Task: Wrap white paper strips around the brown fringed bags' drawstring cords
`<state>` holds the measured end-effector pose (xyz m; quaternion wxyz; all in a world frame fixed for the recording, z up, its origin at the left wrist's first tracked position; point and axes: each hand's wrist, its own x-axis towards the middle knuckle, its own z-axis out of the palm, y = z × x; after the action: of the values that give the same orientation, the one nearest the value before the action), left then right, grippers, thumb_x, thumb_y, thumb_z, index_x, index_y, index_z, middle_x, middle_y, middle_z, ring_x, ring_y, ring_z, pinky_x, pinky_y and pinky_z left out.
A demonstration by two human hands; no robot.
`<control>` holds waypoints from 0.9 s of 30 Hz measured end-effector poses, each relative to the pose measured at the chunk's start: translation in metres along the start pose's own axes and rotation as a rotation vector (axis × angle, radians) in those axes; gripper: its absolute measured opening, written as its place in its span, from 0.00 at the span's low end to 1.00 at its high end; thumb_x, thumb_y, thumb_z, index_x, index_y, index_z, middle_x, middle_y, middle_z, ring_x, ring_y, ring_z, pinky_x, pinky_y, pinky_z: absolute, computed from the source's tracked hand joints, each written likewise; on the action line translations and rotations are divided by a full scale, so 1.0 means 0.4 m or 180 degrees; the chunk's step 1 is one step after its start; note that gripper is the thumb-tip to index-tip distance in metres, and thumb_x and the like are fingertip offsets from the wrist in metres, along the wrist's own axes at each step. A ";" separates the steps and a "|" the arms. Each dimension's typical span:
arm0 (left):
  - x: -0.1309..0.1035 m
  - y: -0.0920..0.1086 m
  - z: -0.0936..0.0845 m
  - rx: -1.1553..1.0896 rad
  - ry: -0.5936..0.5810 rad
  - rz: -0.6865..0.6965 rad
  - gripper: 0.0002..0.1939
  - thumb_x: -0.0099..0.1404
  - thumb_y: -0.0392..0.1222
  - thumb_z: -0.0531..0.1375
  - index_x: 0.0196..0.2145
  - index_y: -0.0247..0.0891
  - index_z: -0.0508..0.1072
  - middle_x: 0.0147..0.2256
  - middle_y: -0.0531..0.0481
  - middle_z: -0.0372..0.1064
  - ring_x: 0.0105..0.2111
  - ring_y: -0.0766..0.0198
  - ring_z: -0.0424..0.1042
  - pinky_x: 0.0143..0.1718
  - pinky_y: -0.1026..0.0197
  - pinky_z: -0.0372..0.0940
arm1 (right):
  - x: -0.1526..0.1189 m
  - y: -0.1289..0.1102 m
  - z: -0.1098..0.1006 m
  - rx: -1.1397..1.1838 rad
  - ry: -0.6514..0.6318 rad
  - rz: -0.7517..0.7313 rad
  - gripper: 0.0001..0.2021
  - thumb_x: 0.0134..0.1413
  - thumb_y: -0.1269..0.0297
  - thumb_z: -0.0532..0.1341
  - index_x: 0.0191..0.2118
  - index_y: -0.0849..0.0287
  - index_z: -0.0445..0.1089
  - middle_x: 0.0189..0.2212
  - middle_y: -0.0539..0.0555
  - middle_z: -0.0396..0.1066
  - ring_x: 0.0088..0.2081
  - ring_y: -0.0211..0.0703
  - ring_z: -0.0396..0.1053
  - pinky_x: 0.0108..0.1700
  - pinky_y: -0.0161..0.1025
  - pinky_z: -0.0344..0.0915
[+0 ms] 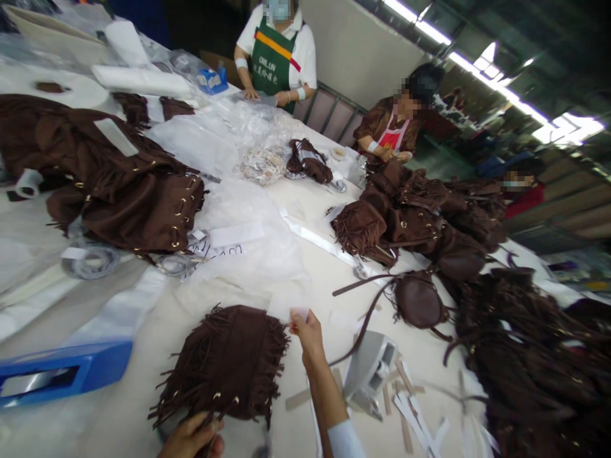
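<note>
On white surface (pixel 143 356) w/ brown bag piles, plastic, 2 co-workers at far edge. My left grip (pixel 193 437) pinches bottom edge of fringed bag (pixel 226 362); right grip (pixel 308 331) pinches small clear wrap (pixel 289 305) just beside bag's top right corner.

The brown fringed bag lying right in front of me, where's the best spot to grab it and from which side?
Probably the near bottom edge of the fringed bag, from your own side, where your left hand already touches it. The body there looks firm and studded, while loose fringe hangs off both sides and would slip. Your right hand, pinching a clear plastic sheet, is at the top right corner.
</note>
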<state>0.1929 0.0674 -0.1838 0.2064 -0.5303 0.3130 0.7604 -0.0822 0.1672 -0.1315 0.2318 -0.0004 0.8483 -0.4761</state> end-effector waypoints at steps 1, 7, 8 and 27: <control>-0.025 0.015 0.004 -0.0040 -0.0043 -0.0032 0.33 0.37 0.65 0.72 0.33 0.38 0.73 0.22 0.49 0.74 0.20 0.62 0.72 0.20 0.63 0.67 | -0.062 0.011 -0.017 0.0145 -0.0143 0.0078 0.22 0.55 0.46 0.56 0.39 0.64 0.68 0.28 0.55 0.73 0.27 0.41 0.71 0.32 0.38 0.70; -0.144 0.068 0.012 0.0171 -0.0284 0.0343 0.26 0.52 0.59 0.67 0.40 0.36 0.72 0.27 0.48 0.76 0.25 0.64 0.73 0.24 0.64 0.68 | -0.426 0.152 -0.031 0.0230 -0.1167 0.0813 0.15 0.47 0.52 0.65 0.30 0.61 0.71 0.18 0.49 0.70 0.18 0.37 0.65 0.21 0.33 0.61; -0.150 0.062 0.014 0.0223 -0.0276 0.0399 0.26 0.53 0.58 0.67 0.41 0.36 0.71 0.28 0.49 0.76 0.25 0.64 0.73 0.24 0.64 0.68 | -0.464 0.178 -0.008 0.0218 -0.1229 0.0960 0.14 0.46 0.53 0.65 0.31 0.61 0.72 0.18 0.49 0.70 0.17 0.37 0.64 0.21 0.33 0.60; -0.169 -0.035 -0.017 -0.0148 -0.0058 -0.0244 0.33 0.53 0.62 0.66 0.43 0.29 0.73 0.36 0.36 0.78 0.34 0.55 0.78 0.36 0.56 0.73 | -0.550 0.210 0.183 0.2864 -0.1114 0.1854 0.17 0.40 0.65 0.67 0.40 0.63 0.75 0.35 0.55 0.78 0.32 0.42 0.74 0.33 0.35 0.67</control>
<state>0.2304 0.0740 -0.1260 0.2258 -0.5395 0.2728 0.7639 0.1613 0.2026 -0.1450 0.4683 0.2537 0.4757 -0.7001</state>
